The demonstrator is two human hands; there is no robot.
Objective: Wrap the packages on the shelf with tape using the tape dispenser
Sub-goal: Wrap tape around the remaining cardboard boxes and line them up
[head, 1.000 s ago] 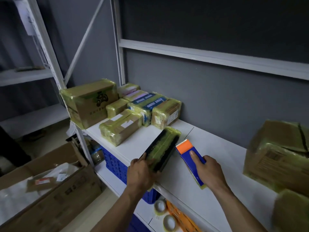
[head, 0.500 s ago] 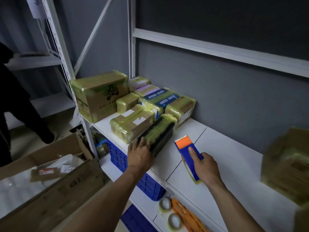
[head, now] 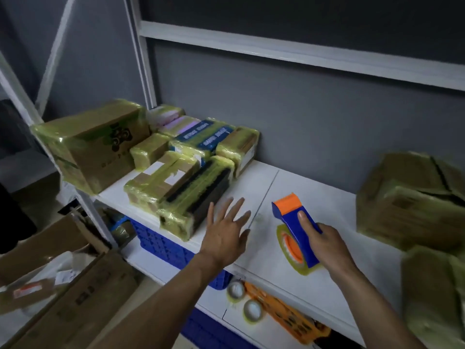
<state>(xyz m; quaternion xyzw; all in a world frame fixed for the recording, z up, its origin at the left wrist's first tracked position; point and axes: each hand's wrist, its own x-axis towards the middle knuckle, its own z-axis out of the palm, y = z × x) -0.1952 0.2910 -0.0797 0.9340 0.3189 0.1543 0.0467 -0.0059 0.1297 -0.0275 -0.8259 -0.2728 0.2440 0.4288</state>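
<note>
Head view, the only angle on offer. The left hand [head: 226,233] is flat and open over the white shelf [head: 327,195], fingers spread and holding nothing. It sits just beside the near end of the long black package [head: 198,197]; whether a fingertip touches it, I can't tell.

The right hand [head: 324,244] is wrapped round the blue and orange tape dispenser [head: 290,221], forefinger laid along its top. The dispenser stands on the shelf near the front edge, right of centre, with its yellowish tape roll [head: 292,250] down against the board.

At far left there is a tight cluster: the big carton [head: 93,144], the smaller boxes behind it and the black package at the front, all sheathed in glossy yellow-green tape. That group looks finished.

On the right, two more large packages [head: 412,197] are blurred. They show the same yellowish sheen, but how fully they are covered I can't say. My read is that most of the job is done, with those right-hand boxes the likely remainder. Spare rolls [head: 236,289] wait on the shelf below.
</note>
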